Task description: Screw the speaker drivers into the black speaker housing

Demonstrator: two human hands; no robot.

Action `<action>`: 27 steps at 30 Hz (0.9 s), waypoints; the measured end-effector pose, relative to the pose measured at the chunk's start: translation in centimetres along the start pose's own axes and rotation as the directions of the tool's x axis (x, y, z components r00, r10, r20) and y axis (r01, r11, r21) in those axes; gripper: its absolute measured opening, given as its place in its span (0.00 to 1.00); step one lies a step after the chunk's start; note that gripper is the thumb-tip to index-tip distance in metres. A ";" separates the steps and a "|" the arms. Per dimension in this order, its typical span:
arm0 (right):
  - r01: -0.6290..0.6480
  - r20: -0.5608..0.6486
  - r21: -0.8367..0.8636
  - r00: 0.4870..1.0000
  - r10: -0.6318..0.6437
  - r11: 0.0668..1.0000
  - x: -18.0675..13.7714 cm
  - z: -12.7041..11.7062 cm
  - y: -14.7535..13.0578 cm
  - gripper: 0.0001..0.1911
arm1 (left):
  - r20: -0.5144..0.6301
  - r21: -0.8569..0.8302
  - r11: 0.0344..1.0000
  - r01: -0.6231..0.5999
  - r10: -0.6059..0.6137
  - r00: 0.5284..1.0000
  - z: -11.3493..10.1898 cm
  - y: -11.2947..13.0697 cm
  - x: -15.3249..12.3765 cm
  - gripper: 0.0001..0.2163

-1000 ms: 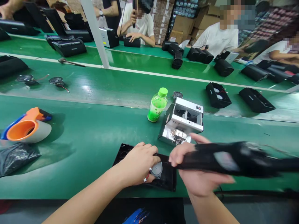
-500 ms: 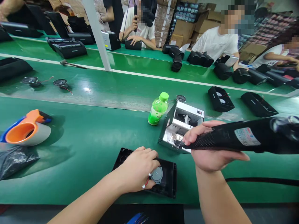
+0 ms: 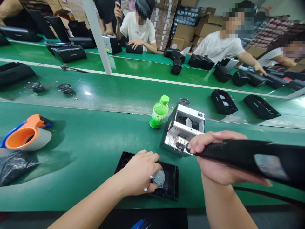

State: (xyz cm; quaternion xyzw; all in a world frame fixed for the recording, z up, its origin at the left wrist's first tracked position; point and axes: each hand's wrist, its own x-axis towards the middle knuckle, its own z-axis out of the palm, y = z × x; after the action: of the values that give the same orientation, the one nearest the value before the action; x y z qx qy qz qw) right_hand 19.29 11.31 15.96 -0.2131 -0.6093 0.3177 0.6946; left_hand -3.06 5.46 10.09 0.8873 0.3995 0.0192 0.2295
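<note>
My left hand (image 3: 139,171) is closed over a small round grey speaker driver (image 3: 159,178) with a red wire, pressing it onto a flat black plastic panel (image 3: 170,186) on the green bench. My right hand (image 3: 215,159) grips a long black electric screwdriver (image 3: 247,157), its tip pointing left into the front of a silver metal screw feeder box (image 3: 183,128). The screwdriver's black cable (image 3: 269,194) trails off to the right.
A green drink bottle (image 3: 159,112) stands just left of the silver box. An orange and grey tape dispenser (image 3: 25,135) and a black bag (image 3: 14,165) lie far left. Loose speaker drivers (image 3: 64,87) and black speaker housings (image 3: 223,101) sit on the belt. Several people work across it.
My right hand has kept the screwdriver tip at the silver box while its body swung lower to the right. My left hand stays on the driver and panel.
</note>
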 end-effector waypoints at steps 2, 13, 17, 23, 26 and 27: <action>0.031 0.097 -0.002 0.995 -0.030 1.000 0.0 0.0 0.7 0.38 | -0.002 -0.007 1.000 0.000 0.000 1.000 0.0 0.0 0.0 0.20; -0.291 0.035 0.010 0.956 0.291 0.957 -2.1 -0.2 1.3 0.44 | 0.008 -0.008 1.000 0.006 -0.006 1.000 0.0 -0.1 0.0 0.19; -0.199 0.000 0.031 0.980 0.199 0.979 -1.6 -1.0 0.2 0.47 | 0.005 -0.019 1.000 -0.001 0.001 1.000 0.1 -0.2 0.0 0.19; -0.035 -0.066 -0.008 0.997 0.034 0.999 -0.3 -0.3 -0.1 0.44 | -0.006 -0.023 1.000 0.002 -0.002 1.000 0.1 -0.1 0.0 0.20; 0.004 0.005 0.029 1.000 -0.004 1.000 0.0 0.4 0.9 0.43 | -0.001 -0.024 1.000 0.002 -0.002 1.000 0.0 -0.1 -0.1 0.21; -0.008 0.032 0.030 0.999 0.007 1.000 0.1 0.5 1.2 0.43 | 0.002 -0.024 1.000 0.002 -0.002 1.000 0.0 -0.1 -0.1 0.21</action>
State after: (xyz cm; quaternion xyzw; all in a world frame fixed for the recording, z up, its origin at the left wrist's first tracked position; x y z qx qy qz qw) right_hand 18.56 12.15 15.26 -0.1997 -0.6148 0.3327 0.6867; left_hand -3.18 5.47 10.05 0.8841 0.3998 0.0228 0.2407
